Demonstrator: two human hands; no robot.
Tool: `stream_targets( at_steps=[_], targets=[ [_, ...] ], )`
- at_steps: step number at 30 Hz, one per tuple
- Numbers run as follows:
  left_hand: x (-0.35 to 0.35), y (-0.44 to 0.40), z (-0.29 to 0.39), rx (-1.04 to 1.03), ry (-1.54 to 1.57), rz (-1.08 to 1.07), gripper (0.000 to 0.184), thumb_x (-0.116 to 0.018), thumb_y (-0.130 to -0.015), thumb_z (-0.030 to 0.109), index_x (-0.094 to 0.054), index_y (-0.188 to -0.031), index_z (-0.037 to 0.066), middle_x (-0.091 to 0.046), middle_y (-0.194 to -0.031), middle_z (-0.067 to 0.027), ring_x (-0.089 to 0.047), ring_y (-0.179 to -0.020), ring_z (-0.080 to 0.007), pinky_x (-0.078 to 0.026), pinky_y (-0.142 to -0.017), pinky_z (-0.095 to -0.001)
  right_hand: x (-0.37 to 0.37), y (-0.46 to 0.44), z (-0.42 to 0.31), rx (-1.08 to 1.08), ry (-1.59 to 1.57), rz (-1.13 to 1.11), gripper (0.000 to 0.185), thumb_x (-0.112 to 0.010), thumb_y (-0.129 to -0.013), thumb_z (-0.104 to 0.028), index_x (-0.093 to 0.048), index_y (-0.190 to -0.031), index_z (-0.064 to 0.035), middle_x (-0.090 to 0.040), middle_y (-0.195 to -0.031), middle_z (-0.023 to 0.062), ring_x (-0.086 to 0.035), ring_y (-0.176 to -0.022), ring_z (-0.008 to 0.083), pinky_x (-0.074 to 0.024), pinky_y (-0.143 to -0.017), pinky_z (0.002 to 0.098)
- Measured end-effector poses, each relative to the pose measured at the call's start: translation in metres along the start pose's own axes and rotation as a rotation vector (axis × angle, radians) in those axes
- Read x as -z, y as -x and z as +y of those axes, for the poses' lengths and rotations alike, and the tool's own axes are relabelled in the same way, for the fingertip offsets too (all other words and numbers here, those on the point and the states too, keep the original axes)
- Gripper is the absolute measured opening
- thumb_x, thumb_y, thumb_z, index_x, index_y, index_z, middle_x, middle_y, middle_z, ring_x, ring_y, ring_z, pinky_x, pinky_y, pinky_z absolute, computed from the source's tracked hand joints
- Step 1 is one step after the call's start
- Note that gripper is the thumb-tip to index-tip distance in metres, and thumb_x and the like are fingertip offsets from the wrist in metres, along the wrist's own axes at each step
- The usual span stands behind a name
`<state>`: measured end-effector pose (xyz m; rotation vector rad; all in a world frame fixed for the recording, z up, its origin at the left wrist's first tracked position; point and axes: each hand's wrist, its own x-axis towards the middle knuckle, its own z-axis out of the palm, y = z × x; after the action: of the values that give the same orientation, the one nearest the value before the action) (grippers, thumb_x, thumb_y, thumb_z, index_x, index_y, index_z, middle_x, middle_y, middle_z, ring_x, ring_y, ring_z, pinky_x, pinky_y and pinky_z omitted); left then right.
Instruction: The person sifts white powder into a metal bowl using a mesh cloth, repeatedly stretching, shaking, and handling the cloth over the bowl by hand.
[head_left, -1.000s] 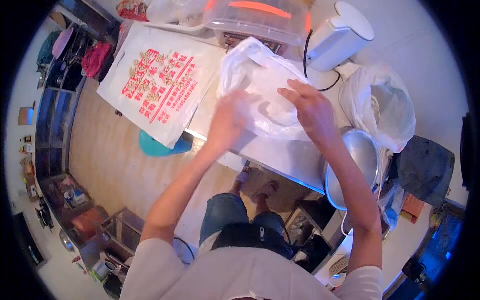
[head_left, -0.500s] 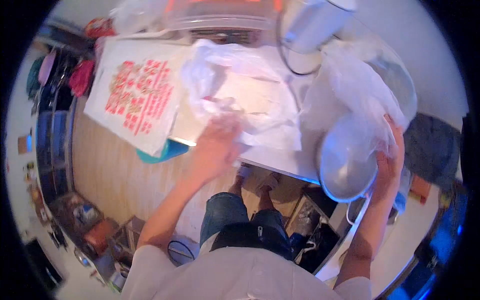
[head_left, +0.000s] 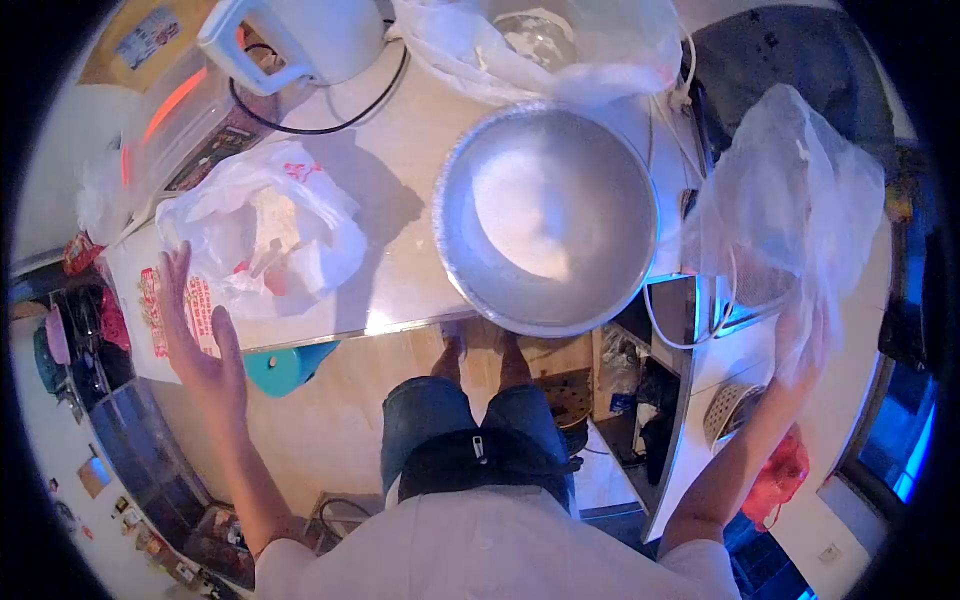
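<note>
My left hand (head_left: 207, 345) has its fingers spread, beside an open white plastic bag (head_left: 265, 235) with pale contents on the table. In my right hand (head_left: 805, 345), partly covered by film, is a translucent plastic bag (head_left: 790, 200) hanging over the right side. Between the hands sits a round metal basin (head_left: 548, 220) with white powder in it. Behind the basin lies another clear bag (head_left: 610, 75) around a container with white residue. A bag printed in red (head_left: 205, 310) shows behind my left fingers.
A white kettle (head_left: 325, 40) with a black cord stands at the back left, near a lidded clear box (head_left: 185, 125). Below the table edge is a teal stool (head_left: 280, 372). A red bag (head_left: 780, 478) and a woven basket (head_left: 730, 415) are at the right.
The view has turned right. My right hand has moved from the open bag to the right with a translucent bag. My left hand has come away from the open bag, fingers apart.
</note>
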<state>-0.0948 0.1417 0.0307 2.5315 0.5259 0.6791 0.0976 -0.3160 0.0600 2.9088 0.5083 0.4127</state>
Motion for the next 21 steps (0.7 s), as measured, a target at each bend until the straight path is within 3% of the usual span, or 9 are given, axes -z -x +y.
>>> stream_targets(
  at_steps=[4,7,9,11,13,16,19,20,21],
  targets=[
    [-0.035,0.011,0.065,0.042,0.149,-0.264,0.04,-0.043,-0.072,0.012,-0.039,-0.11,0.0,-0.042,-0.111,-0.0143,-0.036,-0.106,-0.0239,-0.023,-0.091,-0.0338,-0.033,0.021,0.027,-0.022,0.186,-0.005,0.025,-0.038,-0.076,-0.01,-0.05,-0.094,0.0009,-0.051,-0.091,0.0199,-0.051,-0.082,0.0279,-0.0399,-0.071,0.0338],
    [-0.072,0.034,0.102,0.026,0.481,-0.699,0.038,-0.044,-0.073,0.016,-0.043,-0.107,0.0,-0.043,-0.109,-0.0156,-0.04,-0.102,-0.0246,-0.027,-0.088,-0.0336,-0.041,0.037,0.054,-0.128,0.01,-0.09,0.027,-0.04,-0.075,-0.011,-0.047,-0.099,0.0,-0.051,-0.093,0.0183,-0.051,-0.083,0.0268,-0.0393,-0.072,0.0336],
    [-0.101,0.046,0.132,0.013,0.709,-0.912,0.035,-0.044,-0.072,0.008,-0.042,-0.107,0.001,-0.045,-0.107,-0.0149,-0.042,-0.1,-0.0276,-0.032,-0.085,-0.0338,-0.046,0.049,0.062,-0.186,-0.1,-0.085,0.028,-0.041,-0.075,-0.012,-0.046,-0.1,-0.0003,-0.05,-0.094,0.0179,-0.05,-0.084,0.0263,-0.0387,-0.073,0.0334],
    [-0.129,0.055,0.156,0.002,0.977,-1.072,0.041,-0.046,-0.075,0.013,-0.035,-0.113,0.0,-0.04,-0.113,-0.0143,-0.04,-0.103,-0.026,-0.031,-0.086,-0.0339,-0.052,0.056,0.061,-0.216,-0.203,-0.085,0.029,-0.042,-0.074,-0.012,-0.045,-0.101,-0.0006,-0.05,-0.095,0.0175,-0.05,-0.085,0.0259,-0.0382,-0.073,0.0332],
    [-0.154,0.065,0.191,0.25,1.469,-1.135,0.056,-0.049,-0.076,0.018,-0.02,-0.12,0.001,-0.032,-0.119,-0.0142,-0.035,-0.108,-0.0236,-0.027,-0.089,-0.0336,-0.058,0.06,0.062,-0.237,-0.292,-0.089,0.031,-0.043,-0.074,-0.013,-0.044,-0.102,-0.0009,-0.049,-0.096,0.0171,-0.049,-0.086,0.0255,-0.0377,-0.074,0.0329],
    [-0.175,0.062,0.224,0.362,1.713,-1.11,0.07,-0.054,-0.073,0.019,-0.008,-0.123,0.002,-0.028,-0.121,-0.014,-0.029,-0.111,-0.0213,-0.023,-0.091,-0.0334,-0.067,0.06,0.06,-0.242,-0.437,-0.1,0.033,-0.044,-0.074,-0.014,-0.043,-0.104,-0.0014,-0.048,-0.098,0.0165,-0.048,-0.087,0.0249,-0.0369,-0.076,0.0326],
    [-0.191,0.057,0.233,0.553,2.019,-1.001,0.076,-0.058,-0.07,0.02,-0.005,-0.123,0.003,-0.031,-0.118,-0.0135,-0.029,-0.111,-0.021,-0.023,-0.091,-0.0326,-0.071,0.057,0.055,-0.249,-0.582,-0.119,0.035,-0.045,-0.073,-0.016,-0.041,-0.105,-0.0019,-0.048,-0.099,0.0159,-0.047,-0.089,0.0243,-0.036,-0.077,0.0322],
    [-0.19,0.053,0.231,0.664,2.064,-1.007,0.072,-0.059,-0.069,0.018,-0.013,-0.121,0.002,-0.033,-0.115,-0.0113,-0.032,-0.107,-0.0187,-0.026,-0.088,-0.0306,-0.072,0.056,0.053,-0.251,-0.632,-0.125,0.036,-0.046,-0.073,-0.016,-0.041,-0.106,-0.002,-0.047,-0.1,0.0157,-0.047,-0.089,0.0241,-0.0358,-0.077,0.0321],
    [-0.187,0.054,0.23,0.622,1.97,-0.956,0.068,-0.059,-0.069,0.018,-0.017,-0.12,0.002,-0.035,-0.113,-0.0104,-0.034,-0.104,-0.0175,-0.027,-0.087,-0.0298,-0.073,0.054,0.051,-0.255,-0.688,-0.131,0.037,-0.046,-0.073,-0.017,-0.04,-0.107,-0.0022,-0.047,-0.1,0.0155,-0.047,-0.09,0.0239,-0.0355,-0.078,0.032]
  ],
)
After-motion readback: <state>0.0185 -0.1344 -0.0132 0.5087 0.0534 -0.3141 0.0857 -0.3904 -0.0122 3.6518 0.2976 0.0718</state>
